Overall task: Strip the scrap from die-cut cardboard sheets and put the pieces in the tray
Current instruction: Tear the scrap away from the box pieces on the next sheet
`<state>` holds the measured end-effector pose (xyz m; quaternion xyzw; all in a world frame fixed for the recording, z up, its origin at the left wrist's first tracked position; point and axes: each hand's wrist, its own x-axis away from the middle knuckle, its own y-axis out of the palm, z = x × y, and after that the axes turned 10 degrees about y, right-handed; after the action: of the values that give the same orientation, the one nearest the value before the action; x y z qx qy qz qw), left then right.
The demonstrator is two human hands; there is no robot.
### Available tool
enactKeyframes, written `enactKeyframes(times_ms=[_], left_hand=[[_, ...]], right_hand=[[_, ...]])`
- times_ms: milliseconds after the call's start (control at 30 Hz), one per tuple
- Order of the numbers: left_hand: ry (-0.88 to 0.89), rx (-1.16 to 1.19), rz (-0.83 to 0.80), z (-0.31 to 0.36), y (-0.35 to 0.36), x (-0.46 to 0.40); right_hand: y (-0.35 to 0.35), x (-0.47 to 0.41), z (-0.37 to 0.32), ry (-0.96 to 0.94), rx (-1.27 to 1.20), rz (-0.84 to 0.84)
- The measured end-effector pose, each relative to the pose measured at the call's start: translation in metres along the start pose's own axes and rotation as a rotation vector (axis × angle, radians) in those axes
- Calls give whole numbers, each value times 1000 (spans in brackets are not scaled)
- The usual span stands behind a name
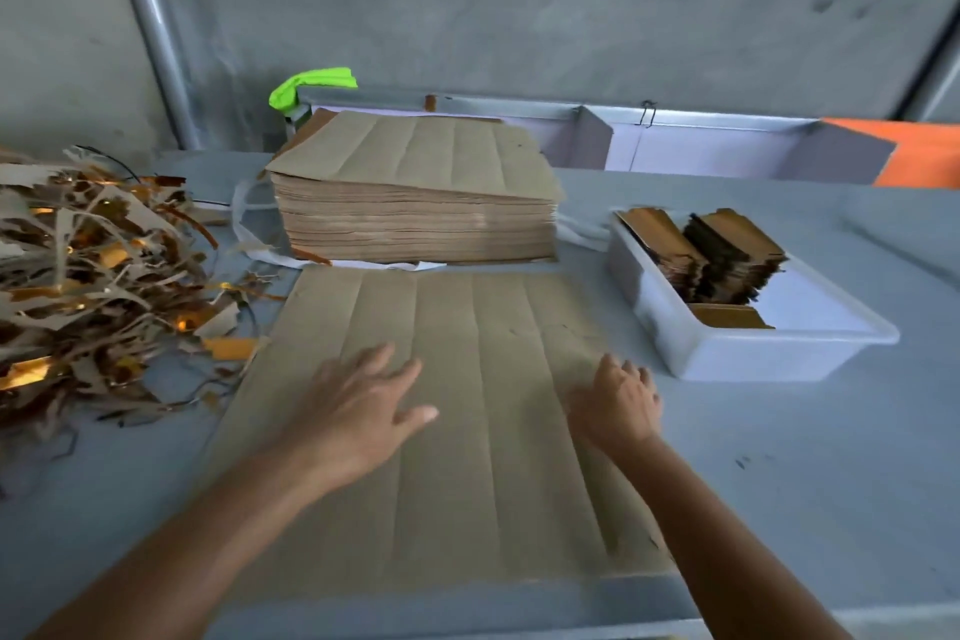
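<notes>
A brown die-cut cardboard sheet [457,327] lies flat on the grey table in front of me, with long cut lines running away from me. My left hand [358,411] rests flat on its middle with the fingers spread. At the sheet's right edge, my right hand [615,403] has its fingers curled down onto the cardboard; whether it grips the edge is unclear. Behind the sheet stands a thick stack of sheets [415,192]. A white tray [779,353] at the right holds stacks of stripped gold-brown pieces [727,255].
A heap of torn scrap strips [88,286], brown and shiny gold, covers the table's left side. A white box [675,140], an orange panel [914,151] and a green cloth [311,86] sit along the back by the grey wall. A metal pole [156,31] rises at the left.
</notes>
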<state>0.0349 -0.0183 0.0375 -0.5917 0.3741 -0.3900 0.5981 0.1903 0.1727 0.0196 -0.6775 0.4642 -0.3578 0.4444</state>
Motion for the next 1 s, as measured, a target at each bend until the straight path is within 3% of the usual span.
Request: enactKeyframes(times_ms=[100,333,667,1000], left_hand=[[82,127,-76,39,32,-9],[106,5,59,47,60,-16],[113,-16,89,49,51,-9],[108,-22,110,49,58,-11]], right_hand=[[-2,-1,16,63,-10,-36],[-6,-3,33,-49,-403,-39],[13,9,35,-61,-492,98],[12,12,34,67,-562,177]])
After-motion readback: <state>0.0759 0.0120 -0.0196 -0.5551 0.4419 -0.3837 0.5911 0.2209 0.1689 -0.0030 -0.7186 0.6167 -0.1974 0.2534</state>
